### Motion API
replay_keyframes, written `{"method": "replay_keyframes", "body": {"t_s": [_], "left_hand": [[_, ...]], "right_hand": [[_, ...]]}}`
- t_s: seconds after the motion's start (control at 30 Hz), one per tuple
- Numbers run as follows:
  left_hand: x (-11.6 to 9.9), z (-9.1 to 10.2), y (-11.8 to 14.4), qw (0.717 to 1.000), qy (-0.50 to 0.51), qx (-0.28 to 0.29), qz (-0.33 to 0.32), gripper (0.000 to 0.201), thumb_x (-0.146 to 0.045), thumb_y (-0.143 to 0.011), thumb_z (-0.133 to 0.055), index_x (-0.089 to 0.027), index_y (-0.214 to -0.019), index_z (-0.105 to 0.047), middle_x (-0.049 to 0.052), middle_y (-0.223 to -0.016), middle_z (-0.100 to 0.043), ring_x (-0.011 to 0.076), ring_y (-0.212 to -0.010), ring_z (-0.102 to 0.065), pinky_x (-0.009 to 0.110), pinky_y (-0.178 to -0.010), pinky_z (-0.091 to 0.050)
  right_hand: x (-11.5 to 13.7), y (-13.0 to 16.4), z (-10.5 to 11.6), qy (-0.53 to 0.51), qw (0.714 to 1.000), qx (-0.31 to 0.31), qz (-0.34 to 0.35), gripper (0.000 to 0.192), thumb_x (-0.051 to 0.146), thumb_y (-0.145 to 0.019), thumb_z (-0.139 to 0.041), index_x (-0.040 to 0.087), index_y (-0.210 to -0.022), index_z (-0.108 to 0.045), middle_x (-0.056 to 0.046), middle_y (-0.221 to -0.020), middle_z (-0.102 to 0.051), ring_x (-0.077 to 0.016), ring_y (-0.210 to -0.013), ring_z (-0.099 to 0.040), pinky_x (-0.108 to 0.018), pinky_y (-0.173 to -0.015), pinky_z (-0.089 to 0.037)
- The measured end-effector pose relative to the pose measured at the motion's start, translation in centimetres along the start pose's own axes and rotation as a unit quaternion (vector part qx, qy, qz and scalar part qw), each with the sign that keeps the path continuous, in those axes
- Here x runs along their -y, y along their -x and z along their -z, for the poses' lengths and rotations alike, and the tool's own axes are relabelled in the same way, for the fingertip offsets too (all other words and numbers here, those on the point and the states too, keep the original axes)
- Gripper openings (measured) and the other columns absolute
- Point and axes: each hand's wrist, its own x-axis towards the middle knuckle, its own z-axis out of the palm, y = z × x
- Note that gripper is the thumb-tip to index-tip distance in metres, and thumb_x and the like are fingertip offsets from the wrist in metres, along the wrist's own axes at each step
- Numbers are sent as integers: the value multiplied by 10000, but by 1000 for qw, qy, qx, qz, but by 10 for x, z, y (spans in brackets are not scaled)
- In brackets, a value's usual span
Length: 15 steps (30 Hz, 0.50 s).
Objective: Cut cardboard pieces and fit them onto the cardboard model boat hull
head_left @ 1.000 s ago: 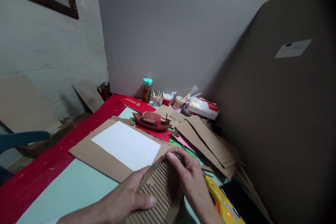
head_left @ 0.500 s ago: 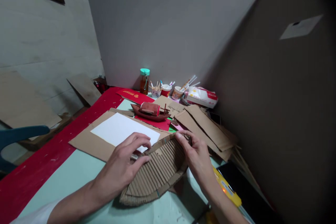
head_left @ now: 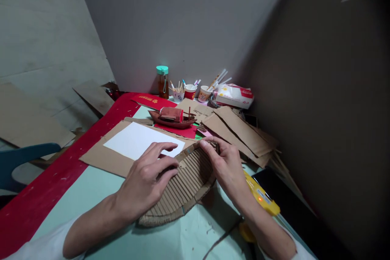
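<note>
The person leans over a pale green table with both hands on a boat-shaped cardboard hull made of ribbed corrugated strips, which lies flat on the table right in front of them. The left hand rests palm-down across the near left part of the hull, fingers spread and curled over its upper rim, pressing on it rather than clamping it. The right hand is at the far pointed end, thumb and fingertips pinched together on the rim there. Just behind the hull lies a flat brown cardboard sheet with a white sheet of paper on top; the left fingertips reach to the edge of that paper. Beyond it a small dark red model boat sits on red paper. To the right of that, several cardboard pieces lie overlapping. Against the grey wall stand a bottle with a teal cap, paper cups with sticks and pens, and a packet of tissues. A yellow glue gun lies beside the right wrist, its light glowing orange. A red strip runs along the table's left edge.
</note>
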Motion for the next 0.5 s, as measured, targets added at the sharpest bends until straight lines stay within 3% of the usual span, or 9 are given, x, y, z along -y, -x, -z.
{"method": "replay_keyframes", "body": {"t_s": [0.13, 0.37, 0.5], "left_hand": [[0, -8, -7, 1000, -20, 13, -14, 90, -84, -893, -612, -148, -903, -674, 146, -1230, -599, 277, -1157, -533, 443, -927, -510], [-5, -16, -16, 988, -121, 66, -66, 179, -7, -875, -500, -124, -903, -632, 198, -1324, -559, 352, -1295, -446, 541, -1027, -440], [-2, -14, -17, 995, -61, 76, -19, 152, -50, -888, -487, -169, -881, -581, 179, -1328, -549, 325, -1271, -474, 530, -1009, -445]], "right_hand": [[2, 3, -2, 6, 1000, 7, 7, 277, 371, -908, -573, 173, -913, -768, -38, -819, -770, -200, -712, -638, -289, -669, -416], [0, 3, -5, 10, 1000, 22, 13, 301, 350, -930, -540, 160, -962, -772, -66, -901, -783, -219, -772, -658, -306, -720, -431], [-1, 3, -5, 18, 1000, 14, 11, 313, 371, -928, -540, 164, -964, -772, -70, -885, -779, -219, -746, -646, -304, -696, -424]]}}
